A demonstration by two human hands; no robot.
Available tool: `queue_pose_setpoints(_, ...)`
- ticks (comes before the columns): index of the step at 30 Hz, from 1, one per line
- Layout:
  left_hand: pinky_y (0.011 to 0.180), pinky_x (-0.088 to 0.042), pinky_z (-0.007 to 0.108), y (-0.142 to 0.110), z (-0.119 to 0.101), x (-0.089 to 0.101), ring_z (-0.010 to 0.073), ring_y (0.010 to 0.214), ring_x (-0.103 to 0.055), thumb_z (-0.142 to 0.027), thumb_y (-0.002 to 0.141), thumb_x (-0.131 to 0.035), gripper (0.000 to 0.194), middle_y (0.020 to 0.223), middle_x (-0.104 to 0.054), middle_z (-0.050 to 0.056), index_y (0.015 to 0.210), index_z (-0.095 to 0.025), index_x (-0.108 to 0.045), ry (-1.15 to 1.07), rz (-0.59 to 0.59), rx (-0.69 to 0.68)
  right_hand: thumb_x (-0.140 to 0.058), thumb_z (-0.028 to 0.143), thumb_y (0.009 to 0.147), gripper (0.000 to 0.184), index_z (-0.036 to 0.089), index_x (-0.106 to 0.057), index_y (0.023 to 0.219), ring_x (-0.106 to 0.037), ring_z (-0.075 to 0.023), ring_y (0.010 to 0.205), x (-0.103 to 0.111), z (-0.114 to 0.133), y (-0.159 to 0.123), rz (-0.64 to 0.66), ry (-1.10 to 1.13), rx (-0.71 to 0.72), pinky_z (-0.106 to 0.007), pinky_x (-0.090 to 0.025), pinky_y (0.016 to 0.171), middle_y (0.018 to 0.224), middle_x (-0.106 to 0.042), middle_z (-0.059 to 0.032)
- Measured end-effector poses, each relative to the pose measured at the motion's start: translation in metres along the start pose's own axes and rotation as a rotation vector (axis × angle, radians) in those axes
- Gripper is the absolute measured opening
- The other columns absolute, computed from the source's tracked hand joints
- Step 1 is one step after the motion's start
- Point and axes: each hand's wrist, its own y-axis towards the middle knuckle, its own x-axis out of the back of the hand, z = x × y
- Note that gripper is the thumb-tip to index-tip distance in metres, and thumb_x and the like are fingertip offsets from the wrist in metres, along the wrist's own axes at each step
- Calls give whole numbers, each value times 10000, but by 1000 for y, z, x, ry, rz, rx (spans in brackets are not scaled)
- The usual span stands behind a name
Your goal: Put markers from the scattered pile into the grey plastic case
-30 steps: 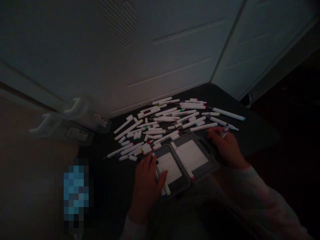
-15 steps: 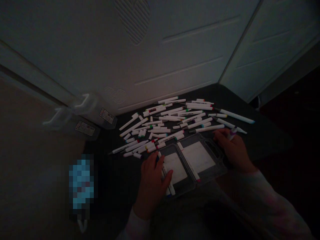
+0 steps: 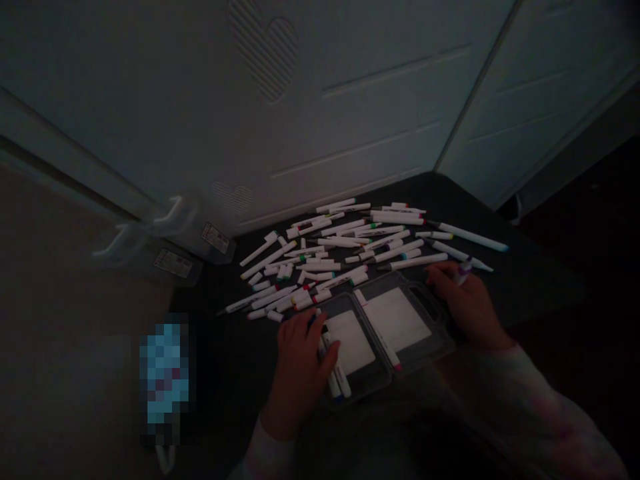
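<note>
An open clear plastic case point(image 3: 415, 353) with white inserts lies across the front of the dark table. My left hand point(image 3: 299, 357) curls over its left edge, thumb and fingers around two white markers point(image 3: 340, 375) that lie side by side in that half. A blue end shows on one of them. Along the hinge rests a white marker with a pink end point(image 3: 383, 331). By the case's right handle, my right hand point(image 3: 470, 303) is closed around a white marker with a purple band point(image 3: 463, 272). The tip of that marker is too dark to make out.
Many white markers point(image 3: 350, 243) and loose caps are scattered behind the case. Two clear handled cases point(image 3: 173, 262) with labels stand at the left against the white panelled wall point(image 3: 370, 120). A blurred-out blue item point(image 3: 165, 373) is at the lower left.
My left hand has shifted slightly left and uncovered more of the two markers under it. My right hand stays beside the case; the purple-banded marker it holds is tilted a little differently.
</note>
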Motion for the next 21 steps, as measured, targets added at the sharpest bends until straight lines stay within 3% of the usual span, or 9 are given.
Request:
queue_pose_setpoints(7, 904, -333, 420, 20, 26, 27, 220, 1030, -496, -338, 827, -445, 286, 1061, -594, 68, 1063, -208, -543, 20, -78, 99, -538, 397, 729, 211, 193, -560, 678, -477, -137, 553, 0, 1, 1, -9, -6, 24, -273, -345, 514, 585, -523, 2)
queue_pose_setpoints(11, 899, -319, 427, 43, 42, 40, 225, 997, -517, -320, 837, -431, 252, 1007, -621, 68, 989, -194, -587, 95, -105, 166, -535, 408, 731, 219, 194, -561, 691, -455, -130, 524, 0, 1, 1, 1, -5, 10, -268, -335, 496, 558, -499, 11)
queue_pose_setpoints(14, 911, -295, 436, 66, 41, 43, 222, 982, -523, -293, 838, -436, 220, 976, -635, 62, 943, -201, -605, 168, -104, 142, -525, 413, 738, 227, 194, -553, 687, -427, -121, 503, 0, 1, 0, 15, -24, -1, -261, -320, 477, 543, -474, 18)
queue_pose_setpoints(17, 934, -265, 451, 89, 30, 40, 212, 973, -530, -272, 838, -437, 193, 944, -647, 41, 903, -216, -610, 188, -37, 60, -507, 433, 749, 249, 194, -550, 697, -406, -115, 488, 0, 0, 0, 31, -25, -1, -255, -308, 459, 542, -463, 22)
queue_pose_setpoints(21, 956, -241, 461, 115, 19, 31, 208, 970, -536, -170, 830, -401, 218, 945, -650, 32, 890, -217, -606, 238, 143, -81, -512, 466, 736, 277, 193, -543, 707, -418, -122, 508, -1, -2, 1, 42, 21, 1, -256, -323, 471, 564, -474, 20)
